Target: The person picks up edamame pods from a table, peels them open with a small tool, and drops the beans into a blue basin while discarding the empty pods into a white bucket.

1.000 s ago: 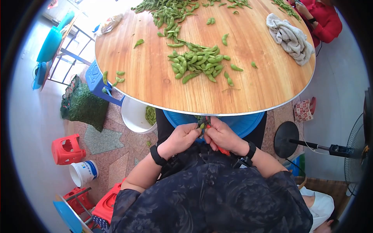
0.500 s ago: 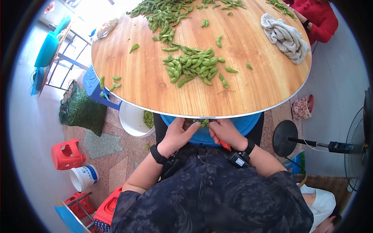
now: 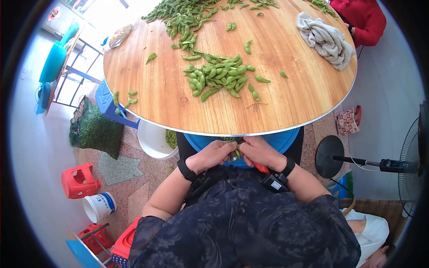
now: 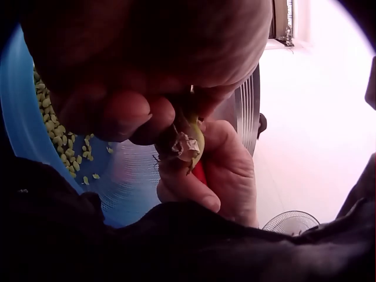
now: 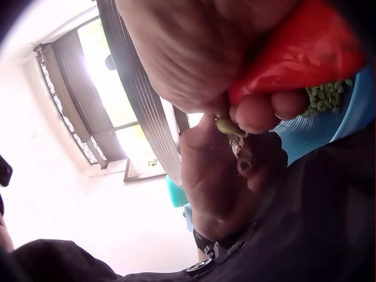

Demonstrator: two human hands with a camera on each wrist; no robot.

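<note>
Both hands meet just below the table edge, over a blue basin [image 3: 283, 144]. My left hand [image 3: 211, 154] pinches a green soybean pod [image 4: 198, 143], with a pale, papery scrap beside it in the left wrist view. My right hand [image 3: 262, 153] has its fingers curled round a red handle [image 5: 299, 56], and its fingertips meet the same pod. What the handle belongs to is hidden in the grip. Shelled green beans [image 4: 56, 126] lie along the inside of the basin.
Soybean pods [image 3: 216, 76] lie heaped on the round wooden table [image 3: 156, 98], near a crumpled towel [image 3: 325, 40]. A white bucket [image 3: 149, 140] stands left of the basin, and a fan [image 3: 409, 165] at right. Another person's red sleeve [image 3: 371, 24] shows beyond the table.
Half a second ago the hands were slightly apart, the left further forward with green pods at its fingers. Now they are together at one pod. The right hand keeps the red handle.
</note>
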